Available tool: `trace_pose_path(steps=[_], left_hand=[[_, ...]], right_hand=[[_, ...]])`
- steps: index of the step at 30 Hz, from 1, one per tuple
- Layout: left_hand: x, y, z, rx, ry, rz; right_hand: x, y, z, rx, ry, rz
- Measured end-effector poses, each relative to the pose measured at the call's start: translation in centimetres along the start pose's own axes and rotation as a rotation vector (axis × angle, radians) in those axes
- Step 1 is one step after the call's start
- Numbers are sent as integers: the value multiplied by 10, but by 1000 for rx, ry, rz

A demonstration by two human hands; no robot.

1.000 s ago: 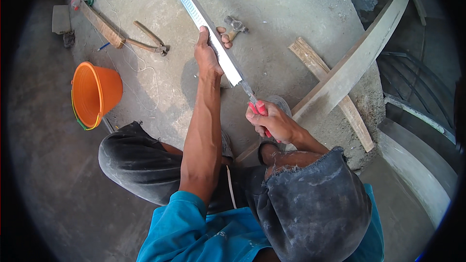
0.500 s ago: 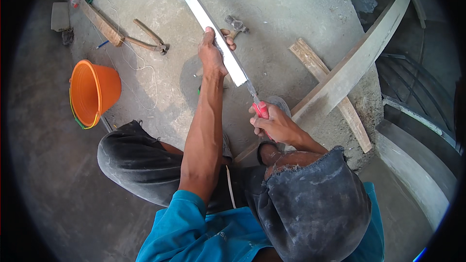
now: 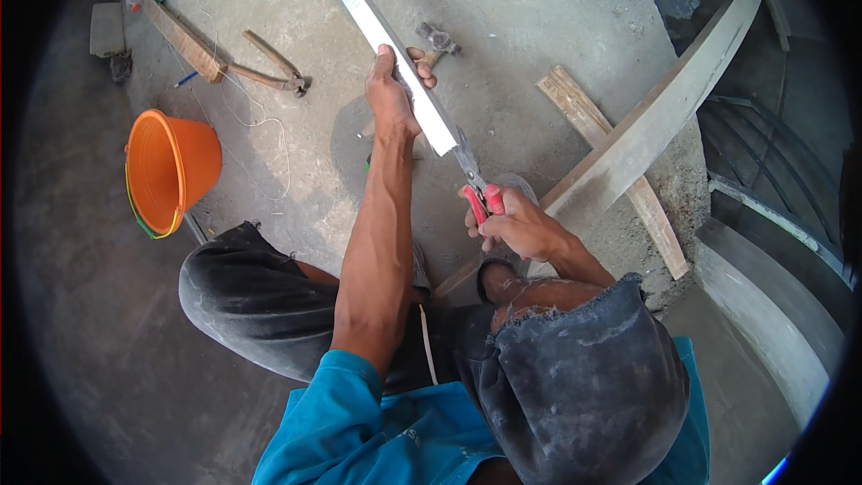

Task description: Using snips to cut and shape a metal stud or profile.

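Note:
My left hand (image 3: 392, 101) is wrapped round a long white metal strip (image 3: 377, 31), thumb on top and fingers curled under its far side. The strip slants from the top of the view down to its near end in front of my right hand. In my right hand (image 3: 519, 226) are red-handled tin snips (image 3: 469, 164), their grips slightly spread. The snips' blades sit at the near end of the strip, one on its right side; how far the metal lies between them I cannot tell. A hammer (image 3: 437, 41) lies on the floor just beyond my left fingers.
An orange bucket (image 3: 199, 162) lies tipped at the left. Behind it are pincers (image 3: 285, 72), a wooden block (image 3: 184, 39) and loose string (image 3: 284, 145). At the right, a curved board (image 3: 642, 139) crosses a wooden plank (image 3: 660, 220), near metal grilles (image 3: 777, 157).
The snips' handles have spread apart and their blades have opened at the strip's end. My right hand's grip has loosened, while my left hand stays nearly still.

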State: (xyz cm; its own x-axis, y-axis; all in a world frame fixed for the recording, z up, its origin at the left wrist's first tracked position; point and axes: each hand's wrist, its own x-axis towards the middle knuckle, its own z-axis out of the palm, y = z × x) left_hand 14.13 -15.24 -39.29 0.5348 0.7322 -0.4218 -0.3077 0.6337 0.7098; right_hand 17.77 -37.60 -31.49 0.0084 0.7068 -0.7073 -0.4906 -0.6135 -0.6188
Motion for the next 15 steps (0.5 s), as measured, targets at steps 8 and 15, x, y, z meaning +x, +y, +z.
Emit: trace_pose_path(steps=[8,15], left_hand=[[1,1,-2,-24,41,48],[2,2,-7,-25,54,50]], right_hand=[[2,-3,-4,-223,16,-19],[-1,-16,-3,-184,-28,38]])
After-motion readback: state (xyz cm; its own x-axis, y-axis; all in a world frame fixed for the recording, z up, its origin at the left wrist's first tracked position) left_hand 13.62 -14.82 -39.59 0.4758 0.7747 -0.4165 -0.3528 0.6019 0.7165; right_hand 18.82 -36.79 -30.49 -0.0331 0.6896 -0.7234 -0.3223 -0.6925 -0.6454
